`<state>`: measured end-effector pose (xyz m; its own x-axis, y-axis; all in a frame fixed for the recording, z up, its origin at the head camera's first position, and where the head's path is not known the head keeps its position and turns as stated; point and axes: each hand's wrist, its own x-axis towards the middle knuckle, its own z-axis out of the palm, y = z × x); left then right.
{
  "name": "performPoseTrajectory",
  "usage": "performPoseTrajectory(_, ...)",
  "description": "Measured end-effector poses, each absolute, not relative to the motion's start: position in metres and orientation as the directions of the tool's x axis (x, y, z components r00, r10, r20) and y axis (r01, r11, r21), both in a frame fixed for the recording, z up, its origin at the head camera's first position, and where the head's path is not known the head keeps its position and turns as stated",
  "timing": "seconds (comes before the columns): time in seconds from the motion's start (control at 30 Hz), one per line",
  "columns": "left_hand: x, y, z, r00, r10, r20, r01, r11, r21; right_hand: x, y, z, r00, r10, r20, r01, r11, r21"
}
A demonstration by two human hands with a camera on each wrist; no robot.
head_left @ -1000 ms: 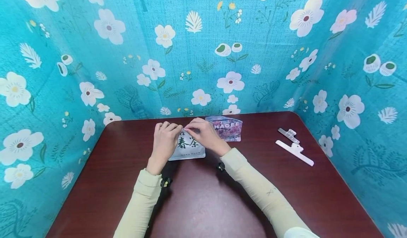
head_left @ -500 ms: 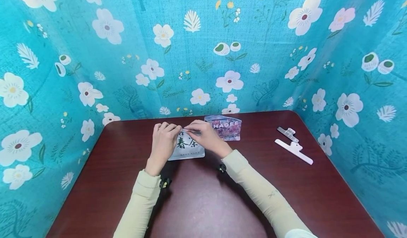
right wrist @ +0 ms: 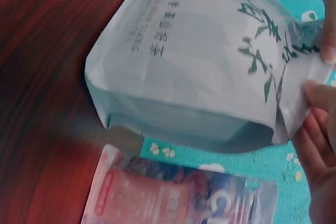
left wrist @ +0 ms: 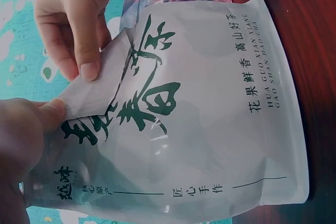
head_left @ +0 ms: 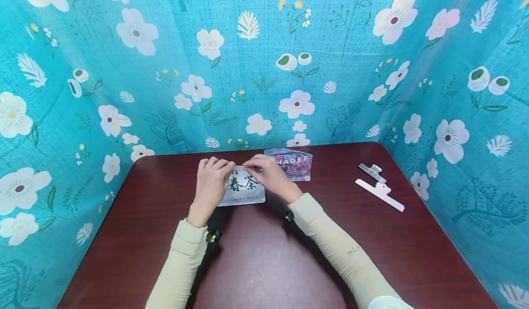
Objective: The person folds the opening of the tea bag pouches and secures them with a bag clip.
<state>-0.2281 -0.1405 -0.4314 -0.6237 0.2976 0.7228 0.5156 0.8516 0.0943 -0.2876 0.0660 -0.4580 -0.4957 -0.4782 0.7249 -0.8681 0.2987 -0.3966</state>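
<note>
A silvery-white tea bag [head_left: 244,192] with large green characters stands near the back of the table. Its top corner is folded down into a pale flap [left wrist: 100,85] over the printed front. My right hand [head_left: 270,176] pinches the flap between thumb and fingers, clearest in the right wrist view. My left hand [head_left: 211,182] grips the bag's top at the left, its thumb on the flap's edge in the left wrist view. Most of the left fingers are hidden behind the bag in that view.
A pink and purple pouch [head_left: 295,166] stands just right of the tea bag, partly behind my right hand. Two bag clips lie at the right: a white clip [head_left: 379,194] and a smaller grey clip [head_left: 373,172]. A blue floral curtain [head_left: 264,70] surrounds the table's back and sides.
The right fingers have shifted slightly right along the bag's top, showing more of its front between the hands. The left hand keeps its grip. The head view has shifted a little.
</note>
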Motion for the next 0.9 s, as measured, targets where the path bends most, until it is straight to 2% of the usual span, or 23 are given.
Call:
performPoseTrajectory(0.2, -0.229, -0.143, -0.430, -0.619, 0.299, 0.726, 0.522, 0.848, 0.096, -0.290, 0.076, -0.459, -0.546, -0.514, 0.661, -0.837, 0.302, -0.456)
performPoseTrajectory(0.53, -0.229, -0.142, -0.431, -0.613, 0.300, 0.731, 0.526, 0.845, 0.095, -0.291, 0.077, -0.460, -0.486, -0.526, 0.698, -0.873, 0.315, -0.371)
performPoseTrajectory(0.9, -0.229, -0.142, -0.431, -0.619, 0.288, 0.730, 0.525, 0.843, 0.113, -0.293, 0.087, -0.465, -0.507, -0.551, 0.663, -0.860, 0.275, -0.430)
